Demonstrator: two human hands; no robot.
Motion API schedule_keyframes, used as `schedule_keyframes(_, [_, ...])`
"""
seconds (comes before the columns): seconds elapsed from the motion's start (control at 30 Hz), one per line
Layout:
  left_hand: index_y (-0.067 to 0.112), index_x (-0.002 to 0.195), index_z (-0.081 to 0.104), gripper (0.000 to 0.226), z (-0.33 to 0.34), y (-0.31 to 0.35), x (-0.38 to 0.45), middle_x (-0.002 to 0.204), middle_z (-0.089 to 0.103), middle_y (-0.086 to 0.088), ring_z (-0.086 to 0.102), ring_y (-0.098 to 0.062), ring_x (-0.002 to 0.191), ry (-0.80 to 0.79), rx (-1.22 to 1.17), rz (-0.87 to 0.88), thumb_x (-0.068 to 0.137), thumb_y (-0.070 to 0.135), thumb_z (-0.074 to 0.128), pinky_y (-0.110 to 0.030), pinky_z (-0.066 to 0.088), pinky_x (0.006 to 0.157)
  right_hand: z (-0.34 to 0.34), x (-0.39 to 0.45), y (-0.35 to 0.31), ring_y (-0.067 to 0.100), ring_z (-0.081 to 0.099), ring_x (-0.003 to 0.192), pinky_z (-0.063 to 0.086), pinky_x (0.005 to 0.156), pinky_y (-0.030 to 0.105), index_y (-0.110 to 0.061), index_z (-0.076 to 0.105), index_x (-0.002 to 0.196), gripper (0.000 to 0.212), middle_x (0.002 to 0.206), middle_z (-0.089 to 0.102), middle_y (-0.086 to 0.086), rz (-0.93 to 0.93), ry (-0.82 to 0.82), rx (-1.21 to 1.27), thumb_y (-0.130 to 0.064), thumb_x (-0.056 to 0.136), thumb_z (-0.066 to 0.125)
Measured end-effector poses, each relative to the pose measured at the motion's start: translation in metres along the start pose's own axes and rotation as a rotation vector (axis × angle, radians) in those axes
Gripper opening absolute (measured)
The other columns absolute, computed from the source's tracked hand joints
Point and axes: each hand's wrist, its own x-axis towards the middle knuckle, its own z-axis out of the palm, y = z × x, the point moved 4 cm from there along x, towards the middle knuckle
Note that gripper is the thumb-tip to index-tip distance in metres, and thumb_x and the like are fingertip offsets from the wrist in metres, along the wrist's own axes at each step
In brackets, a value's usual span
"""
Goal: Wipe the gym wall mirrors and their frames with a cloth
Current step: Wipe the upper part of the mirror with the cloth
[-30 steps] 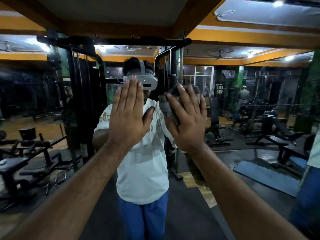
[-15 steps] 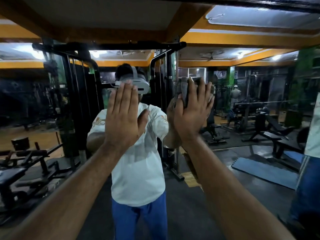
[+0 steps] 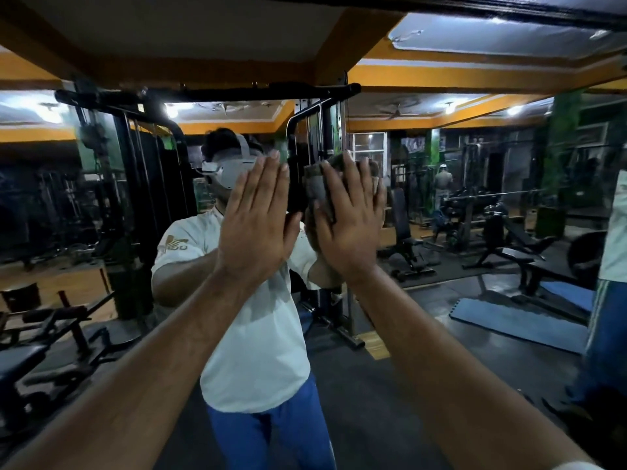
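A large wall mirror (image 3: pixel 475 205) fills the view and reflects the gym and my own body. Its dark top frame (image 3: pixel 509 10) runs along the upper edge. My right hand (image 3: pixel 349 225) presses a grey cloth (image 3: pixel 317 186) flat against the glass at head height, fingers straight and spread. Most of the cloth is hidden behind that hand. My left hand (image 3: pixel 261 218) lies flat on the glass just left of it, fingers straight and together, holding nothing.
Everything behind the glass is reflection: a black cable machine (image 3: pixel 319 157), weight benches (image 3: pixel 407 245), a blue floor mat (image 3: pixel 519 320). A person in blue trousers (image 3: pixel 610 300) stands at the right edge.
My right hand has slid the cloth slightly up and to the left on the glass, closing on my left hand. The view has shifted so my reflection sits further left.
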Motion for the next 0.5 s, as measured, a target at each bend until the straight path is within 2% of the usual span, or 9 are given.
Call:
schedule_keyframes(0.03, [-0.002,0.158,0.022,0.069,-0.003,-0.007,-0.004,0.166,0.018,-0.022,0.014,-0.033,0.156,0.025,0.004,-0.033,0.107,0.042,0.040,-0.048,0.012,0.127,-0.001,0.000,0.004,0.031,0.018,0.159,0.012,0.126,0.060,-0.019,0.049,0.155,0.059,0.168,0.032,0.011,0.031,0.018,0.006,-0.043,0.101,0.043])
schedule_keyframes(0.1, [-0.002,0.158,0.020,0.070,-0.005,-0.023,-0.015,0.166,0.016,-0.021,0.011,-0.032,0.156,0.026,0.031,-0.080,0.108,0.043,0.039,-0.046,0.009,0.128,-0.001,0.004,0.009,0.031,0.015,0.160,0.014,0.125,0.062,-0.019,0.046,0.156,0.061,0.169,0.029,0.011,0.218,0.092,0.006,-0.043,0.100,0.043])
schedule_keyframes(0.17, [-0.002,0.158,0.021,0.071,-0.005,-0.030,-0.019,0.166,0.016,-0.021,0.011,-0.031,0.156,0.009,0.043,-0.059,0.108,0.046,0.037,-0.044,0.007,0.128,0.006,0.006,-0.005,0.032,0.015,0.159,0.012,0.125,0.063,-0.018,0.041,0.159,0.064,0.170,0.027,0.013,0.323,0.121,-0.007,-0.043,0.100,0.041])
schedule_keyframes(0.27, [-0.002,0.158,0.023,0.070,-0.003,-0.031,-0.019,0.165,0.019,-0.022,0.014,-0.032,0.155,0.015,0.051,-0.026,0.108,0.044,0.039,-0.044,0.008,0.128,0.019,0.000,-0.041,0.035,0.020,0.158,0.012,0.126,0.061,-0.016,0.045,0.157,0.062,0.168,0.031,0.015,0.069,0.048,-0.015,-0.044,0.102,0.041])
schedule_keyframes(0.33, [-0.002,0.158,0.023,0.069,-0.002,-0.031,-0.020,0.165,0.019,-0.022,0.014,-0.032,0.155,0.018,0.059,-0.022,0.108,0.044,0.039,-0.045,0.010,0.128,0.018,-0.006,-0.042,0.034,0.022,0.158,0.014,0.126,0.059,-0.018,0.048,0.155,0.058,0.167,0.034,0.014,-0.022,0.036,0.000,-0.042,0.102,0.043])
schedule_keyframes(0.4, [-0.002,0.158,0.023,0.069,-0.002,-0.032,-0.020,0.165,0.020,-0.022,0.015,-0.032,0.155,0.017,0.063,-0.035,0.109,0.045,0.038,-0.046,0.010,0.128,0.015,-0.003,-0.031,0.033,0.021,0.158,0.012,0.128,0.057,-0.018,0.048,0.155,0.059,0.167,0.033,0.013,0.052,0.088,0.006,-0.043,0.102,0.042])
schedule_keyframes(0.5, [-0.002,0.158,0.022,0.069,-0.004,-0.030,-0.019,0.166,0.018,-0.022,0.013,-0.032,0.156,0.005,0.066,-0.029,0.110,0.045,0.035,-0.046,0.010,0.127,0.013,0.003,-0.028,0.032,0.018,0.159,0.012,0.126,0.061,-0.017,0.045,0.157,0.062,0.168,0.030,0.013,0.269,0.140,0.009,-0.041,0.100,0.043])
